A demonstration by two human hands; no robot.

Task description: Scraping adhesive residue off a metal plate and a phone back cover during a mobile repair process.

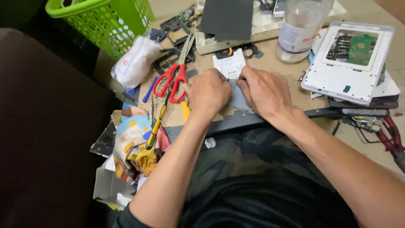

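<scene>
A flat grey rectangular sheet is pressed onto the brown cardboard-covered counter near its front edge, pinched between the curled left hand and right hand. Red-handled scissors are crowded just left; a white tablet shell is set well right.

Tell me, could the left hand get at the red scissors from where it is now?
Probably yes. The red scissors lie on the board just beside the left hand, handles towards it, with nothing lying over them. But that hand is now pressing on the grey flat piece together with the right hand.
</scene>
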